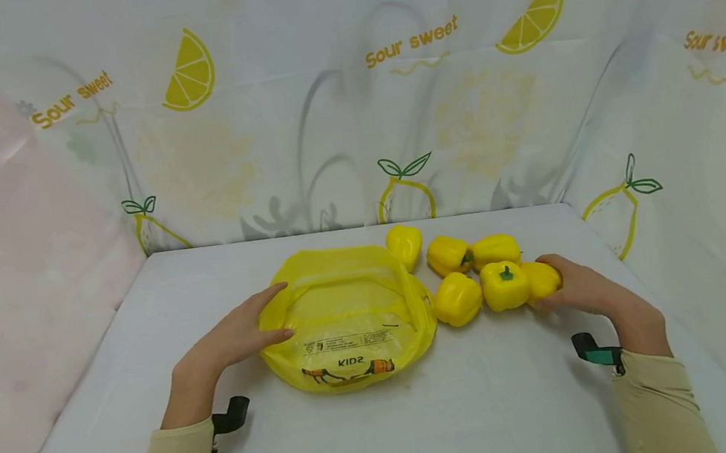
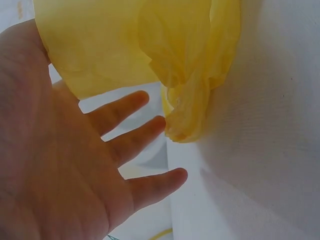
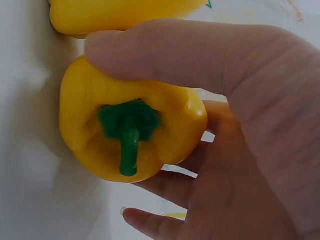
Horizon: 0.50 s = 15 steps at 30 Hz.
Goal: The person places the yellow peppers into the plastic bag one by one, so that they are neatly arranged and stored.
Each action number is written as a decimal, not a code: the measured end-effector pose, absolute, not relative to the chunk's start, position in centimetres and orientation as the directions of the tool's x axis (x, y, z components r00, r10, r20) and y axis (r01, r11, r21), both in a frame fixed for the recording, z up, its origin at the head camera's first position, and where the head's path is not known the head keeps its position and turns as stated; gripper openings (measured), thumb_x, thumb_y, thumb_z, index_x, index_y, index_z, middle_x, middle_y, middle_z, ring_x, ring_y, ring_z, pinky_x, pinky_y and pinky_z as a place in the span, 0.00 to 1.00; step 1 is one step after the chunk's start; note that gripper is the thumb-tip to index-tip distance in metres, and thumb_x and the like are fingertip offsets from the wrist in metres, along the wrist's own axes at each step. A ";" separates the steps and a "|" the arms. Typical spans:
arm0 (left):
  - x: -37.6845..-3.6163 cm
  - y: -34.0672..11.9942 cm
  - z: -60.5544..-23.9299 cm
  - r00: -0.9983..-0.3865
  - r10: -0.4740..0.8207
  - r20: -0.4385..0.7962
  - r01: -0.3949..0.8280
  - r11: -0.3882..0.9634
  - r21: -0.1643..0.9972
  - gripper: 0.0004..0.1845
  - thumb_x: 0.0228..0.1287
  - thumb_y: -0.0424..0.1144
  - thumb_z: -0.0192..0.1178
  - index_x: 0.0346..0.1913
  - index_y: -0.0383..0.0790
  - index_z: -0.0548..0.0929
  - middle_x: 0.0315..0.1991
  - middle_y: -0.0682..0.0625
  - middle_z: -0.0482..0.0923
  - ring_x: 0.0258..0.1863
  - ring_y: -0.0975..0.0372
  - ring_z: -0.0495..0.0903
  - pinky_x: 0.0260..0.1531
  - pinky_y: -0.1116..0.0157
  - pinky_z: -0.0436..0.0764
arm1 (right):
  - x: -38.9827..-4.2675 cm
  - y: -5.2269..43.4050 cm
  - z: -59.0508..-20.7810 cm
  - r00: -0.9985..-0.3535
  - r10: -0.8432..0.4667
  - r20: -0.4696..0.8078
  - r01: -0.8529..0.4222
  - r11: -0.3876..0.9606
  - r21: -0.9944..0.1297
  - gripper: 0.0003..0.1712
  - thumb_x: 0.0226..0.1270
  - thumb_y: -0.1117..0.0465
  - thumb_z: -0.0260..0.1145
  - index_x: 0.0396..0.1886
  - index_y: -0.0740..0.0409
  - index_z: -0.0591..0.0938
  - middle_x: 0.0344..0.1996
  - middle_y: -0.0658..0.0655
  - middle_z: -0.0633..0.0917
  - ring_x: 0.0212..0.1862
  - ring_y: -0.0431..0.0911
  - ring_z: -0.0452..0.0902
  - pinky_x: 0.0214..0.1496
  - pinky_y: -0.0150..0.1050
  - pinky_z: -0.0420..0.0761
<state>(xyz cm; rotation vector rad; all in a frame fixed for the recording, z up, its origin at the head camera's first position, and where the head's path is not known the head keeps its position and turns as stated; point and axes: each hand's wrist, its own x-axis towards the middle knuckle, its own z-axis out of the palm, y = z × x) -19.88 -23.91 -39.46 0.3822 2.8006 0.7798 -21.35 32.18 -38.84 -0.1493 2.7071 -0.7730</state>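
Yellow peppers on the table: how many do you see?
6. One pepper sits behind the yellow bag; two lie in the back row; two in front; the right hand grips the last. Others may be hidden inside the bag.

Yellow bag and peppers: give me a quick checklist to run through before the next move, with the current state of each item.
1. Right hand has a pepper: ok. Thumb and fingers curl round the rightmost yellow pepper, stem facing the wrist camera.
2. Left hand on the yellow bag: ok. Straight fingers rest on its left rim, no pinch.
3. Bag mouth open: ok. In the head view the rim makes a wide ring on the table.
4. Bag contents: cannot tell.
5. Other peppers out of the way: ok. Five lie right of the bag, outside it.
6. Held pepper lifted off the table: cannot tell.
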 end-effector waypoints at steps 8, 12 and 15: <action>-20.0 -23.7 -39.6 -0.944 0.288 -0.160 0.152 0.813 0.563 0.48 0.63 0.49 0.63 0.80 0.47 0.48 0.79 0.38 0.50 0.77 0.40 0.53 0.73 0.37 0.55 | -21.6 32.5 -38.8 -0.963 -0.161 -0.215 -0.032 0.862 -0.506 0.50 0.54 0.48 0.68 0.72 0.64 0.59 0.62 0.70 0.73 0.53 0.60 0.72 0.51 0.54 0.75; -20.2 -23.6 -39.6 -0.943 0.292 -0.159 0.158 0.813 0.560 0.48 0.63 0.46 0.63 0.80 0.45 0.48 0.79 0.37 0.50 0.77 0.40 0.53 0.73 0.37 0.55 | -21.5 32.6 -38.7 -0.974 -0.154 -0.169 -0.048 0.861 -0.506 0.48 0.55 0.50 0.67 0.72 0.65 0.59 0.63 0.71 0.72 0.54 0.61 0.71 0.54 0.58 0.74; -20.2 -23.5 -39.7 -0.943 0.292 -0.160 0.159 0.816 0.555 0.48 0.63 0.45 0.63 0.80 0.44 0.47 0.79 0.37 0.50 0.77 0.39 0.53 0.73 0.37 0.55 | -21.5 32.7 -38.6 -0.982 -0.146 -0.119 -0.063 0.853 -0.519 0.48 0.56 0.53 0.66 0.72 0.68 0.57 0.65 0.73 0.68 0.57 0.63 0.68 0.58 0.64 0.71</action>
